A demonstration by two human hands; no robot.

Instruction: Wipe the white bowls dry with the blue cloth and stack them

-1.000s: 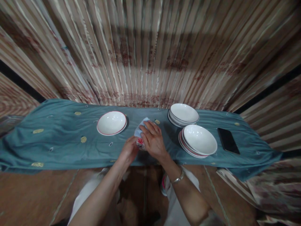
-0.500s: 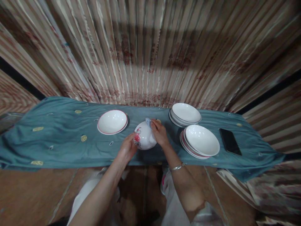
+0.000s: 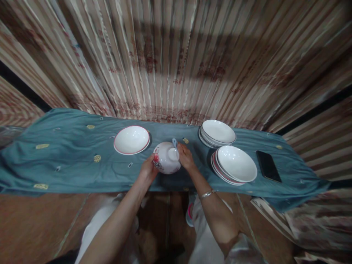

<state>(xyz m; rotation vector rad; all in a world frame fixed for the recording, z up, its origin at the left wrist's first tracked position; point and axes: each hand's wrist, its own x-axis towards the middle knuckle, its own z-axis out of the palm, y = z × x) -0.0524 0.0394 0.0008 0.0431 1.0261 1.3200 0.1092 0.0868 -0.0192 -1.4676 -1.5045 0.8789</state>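
Note:
A white bowl with a red flower pattern (image 3: 166, 163) is held above the middle of the table, its outside and foot ring facing up toward me. My left hand (image 3: 148, 169) grips its left rim, fingers partly hidden beneath. At the bowl's upper right, my right hand (image 3: 185, 156) is closed on a light blue cloth (image 3: 175, 142), of which only a small end shows. The cloth is against the bowl's side.
A red-rimmed white dish (image 3: 132, 140) lies to the left. On the right stand a stack of white plates (image 3: 218, 131) and, nearer, a stack of bowls (image 3: 237, 164). A black phone (image 3: 268, 166) rests beyond them on the teal tablecloth (image 3: 77, 161). A striped curtain (image 3: 170, 73) hangs behind.
The bowl has turned and shifted slightly left, so its foot ring now shows more. My right hand and the cloth have moved off the base toward the bowl's right edge.

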